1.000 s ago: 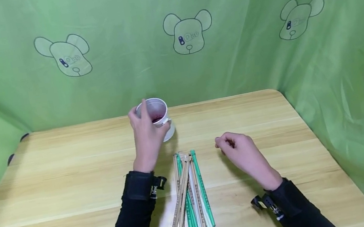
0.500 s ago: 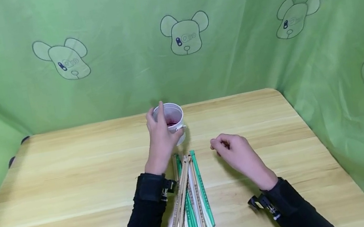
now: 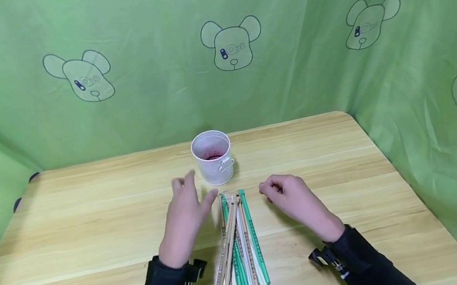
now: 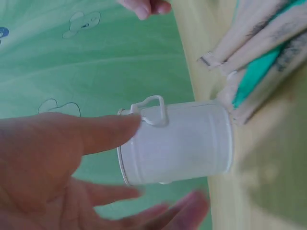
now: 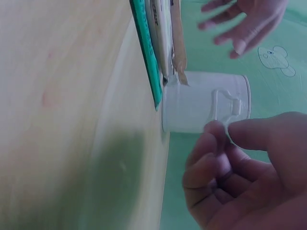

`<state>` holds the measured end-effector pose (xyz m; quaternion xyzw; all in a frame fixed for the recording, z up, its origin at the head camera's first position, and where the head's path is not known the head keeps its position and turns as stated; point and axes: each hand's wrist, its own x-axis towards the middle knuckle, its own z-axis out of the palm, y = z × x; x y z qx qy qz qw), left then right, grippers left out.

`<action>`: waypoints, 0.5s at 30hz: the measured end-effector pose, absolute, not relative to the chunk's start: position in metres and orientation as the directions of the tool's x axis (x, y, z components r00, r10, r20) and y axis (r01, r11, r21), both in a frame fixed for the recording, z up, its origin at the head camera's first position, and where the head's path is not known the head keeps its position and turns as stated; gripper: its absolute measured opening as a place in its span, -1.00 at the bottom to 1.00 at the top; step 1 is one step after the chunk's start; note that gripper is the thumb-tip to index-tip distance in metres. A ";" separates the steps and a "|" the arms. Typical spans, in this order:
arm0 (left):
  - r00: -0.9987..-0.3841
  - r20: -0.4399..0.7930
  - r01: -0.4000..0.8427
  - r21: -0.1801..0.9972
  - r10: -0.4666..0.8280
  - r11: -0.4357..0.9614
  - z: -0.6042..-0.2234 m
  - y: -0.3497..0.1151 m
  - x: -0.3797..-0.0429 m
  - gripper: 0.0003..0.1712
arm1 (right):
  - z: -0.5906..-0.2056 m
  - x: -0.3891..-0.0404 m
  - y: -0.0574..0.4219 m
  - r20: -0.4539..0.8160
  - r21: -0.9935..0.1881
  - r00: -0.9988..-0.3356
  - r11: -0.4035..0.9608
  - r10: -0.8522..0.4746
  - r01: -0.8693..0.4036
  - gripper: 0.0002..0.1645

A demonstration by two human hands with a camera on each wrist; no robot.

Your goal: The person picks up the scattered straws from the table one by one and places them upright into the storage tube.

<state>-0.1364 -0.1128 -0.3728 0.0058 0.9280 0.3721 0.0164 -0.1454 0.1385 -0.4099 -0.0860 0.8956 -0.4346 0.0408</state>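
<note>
A small white bucket (image 3: 217, 172) with a side handle stands upright near the table's back edge; something dark red lies at its bottom. My left hand (image 3: 182, 218) is left of and nearer than the bucket, apart from it, with fingers spread and nothing held. In the left wrist view, the thumb overlaps the bucket's handle (image 4: 160, 112) from the camera's side. Several straws in brown, green and white paper wrappers (image 3: 255, 241) lie in a loose bundle between my hands. To their right hovers my right hand (image 3: 299, 201), loosely curled around nothing, thumb near the index fingertip.
The light wooden table (image 3: 90, 236) ends at a green curtain (image 3: 159, 108) printed with bear heads, which also surrounds the left and right sides. Both wrists carry a black strap with a small camera.
The bucket has come rightward and toward me, behind the straws. My left hand has released its rim and drawn back to the lower left. My right hand has drifted slightly left.
</note>
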 end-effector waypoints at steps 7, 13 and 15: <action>-0.961 -0.217 -0.024 0.686 0.173 0.727 -0.388 -0.106 -0.120 -0.73 | -0.412 -0.143 0.129 -0.044 -0.774 -0.974 0.624 -0.221 -0.106 -0.72; -0.947 -0.255 -0.033 0.683 0.196 0.730 -0.394 -0.097 -0.117 -0.78 | -0.413 -0.143 0.127 -0.040 -0.771 -0.974 0.627 -0.223 -0.112 -0.75; -0.947 -0.253 -0.027 0.676 0.197 0.736 -0.395 -0.096 -0.116 -0.79 | -0.412 -0.143 0.126 -0.036 -0.771 -0.974 0.626 -0.225 -0.116 -0.75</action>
